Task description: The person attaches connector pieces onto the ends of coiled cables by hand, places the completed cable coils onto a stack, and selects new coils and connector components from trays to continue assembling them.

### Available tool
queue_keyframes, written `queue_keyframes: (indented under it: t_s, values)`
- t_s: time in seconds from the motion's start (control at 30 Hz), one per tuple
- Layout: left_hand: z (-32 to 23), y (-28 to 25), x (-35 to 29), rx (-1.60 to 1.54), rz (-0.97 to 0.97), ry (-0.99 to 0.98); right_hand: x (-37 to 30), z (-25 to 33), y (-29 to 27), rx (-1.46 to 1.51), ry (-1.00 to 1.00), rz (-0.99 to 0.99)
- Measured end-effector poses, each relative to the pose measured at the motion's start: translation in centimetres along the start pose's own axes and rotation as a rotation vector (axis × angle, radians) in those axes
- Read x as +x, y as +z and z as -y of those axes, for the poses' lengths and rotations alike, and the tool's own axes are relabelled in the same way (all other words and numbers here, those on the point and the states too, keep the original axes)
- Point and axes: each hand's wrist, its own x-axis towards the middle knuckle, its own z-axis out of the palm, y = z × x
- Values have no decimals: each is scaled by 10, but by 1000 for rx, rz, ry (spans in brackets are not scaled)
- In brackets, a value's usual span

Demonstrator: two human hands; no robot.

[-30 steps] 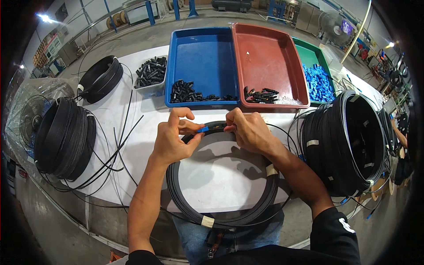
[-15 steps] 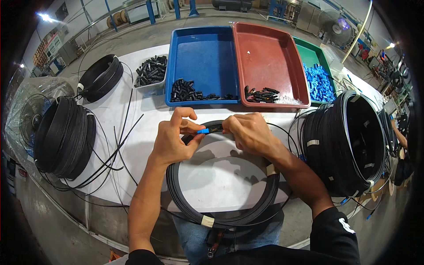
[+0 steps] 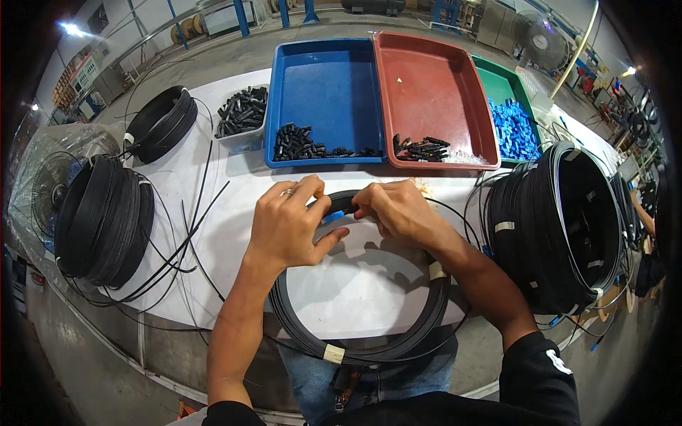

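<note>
A fiber optic connector (image 3: 334,216) with a blue end and a black body is between my hands, above the far side of a coil of black cable (image 3: 280,305). My right hand (image 3: 398,206) pinches the connector's black part between thumb and fingers. My left hand (image 3: 288,224) is at the blue end, its fingers bent over it and its thumb spread away below. Whether the left fingertips touch the connector is hidden. The coil, bound with pale tape, lies partly on the white table (image 3: 355,298) and overhangs its near edge.
Large cable coils stand at left (image 3: 103,220) and right (image 3: 554,234), with a smaller coil (image 3: 162,124) behind. Blue (image 3: 327,78) and red (image 3: 433,78) trays hold black parts; a green tray (image 3: 494,78) holds blue pieces. A clear tub (image 3: 241,142) holds black parts. Loose cable ends cross the left side.
My left hand has turned over the connector, and its thumb has come off the blue end. The blue end now tilts and sits slightly lower. My right hand stays nearly in place.
</note>
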Motion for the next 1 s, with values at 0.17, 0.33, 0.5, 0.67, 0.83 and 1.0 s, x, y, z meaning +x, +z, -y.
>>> queue_keyframes:
  t_s: [0.17,0.33,0.5,0.67,0.83,1.0]
  values:
    - [6,10,-3,-75,59,140,4,2,4,-4,-94,-16]
    - [7,-4,-1,-166,268,34,3,6,-1,32,-45,23]
    - [1,14,-3,-285,176,148,0,-1,2,-9,-66,19]
    - [4,19,-7,-345,273,134,7,7,0,12,-53,51]
    - [1,25,-6,-349,222,110,6,6,0,18,-42,33]
    - [3,26,-8,-262,298,85,7,8,4,71,-72,3]
